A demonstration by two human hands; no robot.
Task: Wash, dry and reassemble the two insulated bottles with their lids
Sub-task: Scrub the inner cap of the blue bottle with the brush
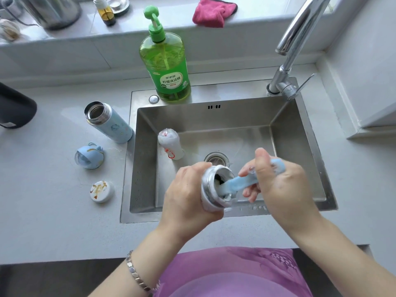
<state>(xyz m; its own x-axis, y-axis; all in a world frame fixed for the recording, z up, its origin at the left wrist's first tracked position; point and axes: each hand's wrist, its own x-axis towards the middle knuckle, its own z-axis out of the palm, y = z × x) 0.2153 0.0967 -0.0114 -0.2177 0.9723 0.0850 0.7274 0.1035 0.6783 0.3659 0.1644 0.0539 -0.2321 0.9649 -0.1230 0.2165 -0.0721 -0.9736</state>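
My left hand grips a steel-rimmed insulated bottle over the sink's front, its mouth tilted right. My right hand holds the light blue handle of a bottle brush, whose head is inside the bottle's mouth. A second, pale blue bottle stands open on the counter left of the sink. A blue lid and a white inner stopper, both with brown stains, lie on the counter below it. A white lid part with red trim lies in the sink's back left.
The steel sink has a drain at its middle and a tap at the back right. A green dish soap pump bottle stands behind the sink. A pink cloth lies on the windowsill.
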